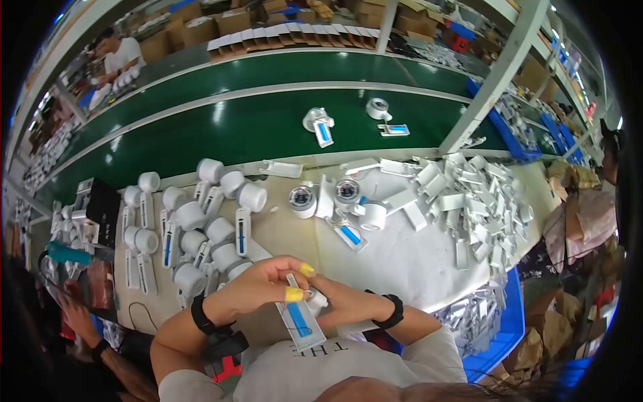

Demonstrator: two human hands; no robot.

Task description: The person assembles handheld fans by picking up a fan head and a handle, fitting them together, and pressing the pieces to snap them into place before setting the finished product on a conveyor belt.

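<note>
White plastic handle piece [303, 320] with a blue strip sits low over the table's near edge, close to the person's chest, pinched between both hands. Left hand [264, 281] grips it from above, two fingertips capped in yellow; right hand [345, 303] closes around its round end. Two black wristbands show, one on each wrist. Two finished units [321, 126] lie on the green conveyor [234, 127]. About a dozen more [194, 228] crowd the table's left.

head view | from above, facing down | close over workbench [402, 261]
</note>
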